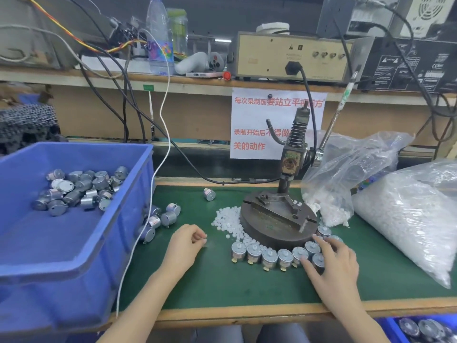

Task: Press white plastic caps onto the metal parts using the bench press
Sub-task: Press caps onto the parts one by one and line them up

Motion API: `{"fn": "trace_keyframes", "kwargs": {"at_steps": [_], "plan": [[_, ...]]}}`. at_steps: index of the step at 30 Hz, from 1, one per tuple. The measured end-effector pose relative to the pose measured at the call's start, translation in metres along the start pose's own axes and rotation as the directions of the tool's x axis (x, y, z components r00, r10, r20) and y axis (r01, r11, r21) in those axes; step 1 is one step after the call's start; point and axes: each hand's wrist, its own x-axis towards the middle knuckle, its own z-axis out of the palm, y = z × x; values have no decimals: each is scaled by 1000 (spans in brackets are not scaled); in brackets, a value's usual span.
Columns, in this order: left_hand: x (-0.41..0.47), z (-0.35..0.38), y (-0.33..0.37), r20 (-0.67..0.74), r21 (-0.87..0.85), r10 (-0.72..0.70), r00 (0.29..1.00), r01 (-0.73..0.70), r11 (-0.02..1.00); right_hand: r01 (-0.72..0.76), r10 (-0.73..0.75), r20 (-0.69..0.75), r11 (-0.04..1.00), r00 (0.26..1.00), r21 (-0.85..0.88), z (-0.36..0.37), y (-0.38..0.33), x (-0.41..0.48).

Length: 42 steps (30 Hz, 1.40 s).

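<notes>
Several metal parts (269,257) — by right hand (331,266)

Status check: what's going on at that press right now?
Left hand pinches a white cap. Right hand touches the metal parts row. Bench press unobstructed.

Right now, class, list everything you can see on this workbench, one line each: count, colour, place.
blue plastic bin: one, blue, far left.
silver cylindrical metal motors: many, silver, heaped in the bin.
loose motors: several, silver, on the mat beside the bin.
row of motors: about eight, silver, standing before the press base.
small white plastic caps: a pile, white, left of the press base.
dark iron bench press: one, dark grey, centre.
clear plastic bags: two, clear with white contents, right.
green mat: one, green, bench top.
clear water bottle: one, shelf behind.
beige metal box: one, beige, shelf.
white paper notice: one, red writing, behind the press.
left hand: fingers curled, left of the caps; whether it holds one is unclear.
right hand: fingers spread, touching the row's right end.
</notes>
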Motion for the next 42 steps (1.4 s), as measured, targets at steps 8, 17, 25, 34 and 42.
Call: {"fn": "trace_keyframes", "kwargs": {"at_steps": [8,17,25,34,42], "plan": [[-13,-3,-15,-23,32,32,999,-31,999,214,-243,134,956,961,198,41,-114,29],[-12,0,-18,-60,-43,43,997,-46,998,197,-244,564,970,789,144,131,-183,116],[-8,4,-22,-88,-69,38,995,-44,997,281,-228,673,959,704,31,160,-196,146],[-7,4,-21,-97,-59,29,995,-35,998,376,-221,546,907,808,-189,166,-199,140],[-7,-1,-17,-142,-126,-57,988,39,991,276,-220,482,960,848,-47,132,-186,111]]}}
